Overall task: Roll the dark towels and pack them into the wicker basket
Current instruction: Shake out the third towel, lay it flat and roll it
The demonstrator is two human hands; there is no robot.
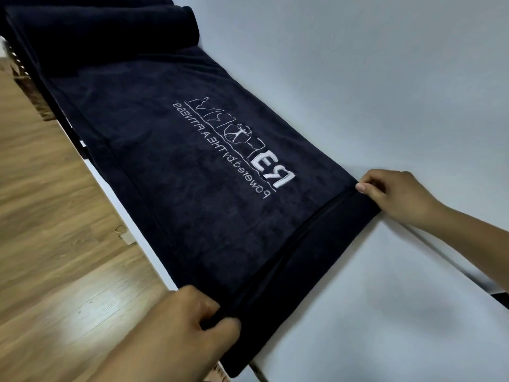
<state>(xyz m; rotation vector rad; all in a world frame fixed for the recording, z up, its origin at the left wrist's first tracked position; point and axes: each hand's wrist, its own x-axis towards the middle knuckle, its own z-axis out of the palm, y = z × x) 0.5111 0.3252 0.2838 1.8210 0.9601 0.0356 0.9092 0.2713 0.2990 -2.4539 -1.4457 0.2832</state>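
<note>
On white table (358, 78) lies dark towel (170, 172), flat, logo up, near end turned over into a first roll (303, 257). L hand (190, 318) grips roll's left end, fingers curled round it; R hand (394, 194) pinches right end. 2nd dark towel (110, 28) bundled at far end

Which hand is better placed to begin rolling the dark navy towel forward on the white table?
Left hand, probably: its fingers and thumb wrap the folded near edge of the dark navy towel, while the right hand only pinches the other corner.
</note>
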